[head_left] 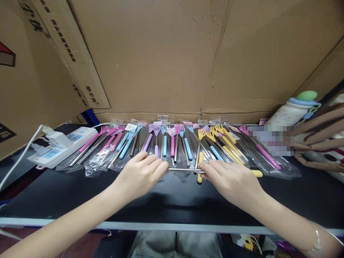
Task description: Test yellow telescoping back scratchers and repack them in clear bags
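My left hand (142,173) and my right hand (228,177) are closed on the two ends of a thin metal rod (184,170), held level just above the black tabletop (174,200). The rod belongs to a back scratcher; a yellow handle (256,173) sticks out behind my right hand. Behind the hands lies a row of back scratchers in clear bags: pink ones (107,141) on the left, blue and purple ones (163,143) in the middle, yellow ones (223,143) to the right.
A white power strip (60,147) with a cable lies at the left. Cardboard walls (172,57) close off the back and left. A white bottle with a green cap (292,109) and brown strips (319,132) sit at the right. The table's front edge (172,225) runs below my arms.
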Motion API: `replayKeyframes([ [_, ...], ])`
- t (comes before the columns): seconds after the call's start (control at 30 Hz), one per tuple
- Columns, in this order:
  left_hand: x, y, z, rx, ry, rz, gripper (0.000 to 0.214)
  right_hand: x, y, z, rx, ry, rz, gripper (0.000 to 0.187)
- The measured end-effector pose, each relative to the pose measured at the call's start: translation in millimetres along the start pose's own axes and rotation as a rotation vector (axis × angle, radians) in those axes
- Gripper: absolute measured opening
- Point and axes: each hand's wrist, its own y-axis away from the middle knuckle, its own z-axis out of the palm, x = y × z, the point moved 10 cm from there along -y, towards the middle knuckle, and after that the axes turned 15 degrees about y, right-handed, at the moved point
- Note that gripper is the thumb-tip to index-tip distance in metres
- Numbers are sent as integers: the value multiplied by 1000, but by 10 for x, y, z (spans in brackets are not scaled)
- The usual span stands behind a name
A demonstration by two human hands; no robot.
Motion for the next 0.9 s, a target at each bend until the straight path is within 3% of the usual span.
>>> replayKeyframes([
  [0.2, 195, -165, 135, 13, 90, 19, 24, -241, -187, -78, 28, 27, -3, 26],
  [0.5, 188, -216, 235, -25, 100, 27, 22, -301, -185, 98, 16, -42, 16, 25],
  [0.67, 52, -214, 154, -11, 113, -21, 19, -140, -146, 99, 12, -104, 9, 21],
  [0.9, -267, -115, -4, -23, 71, -104, 26, 211, 20, 210, -9, -65, 83, 30],
])
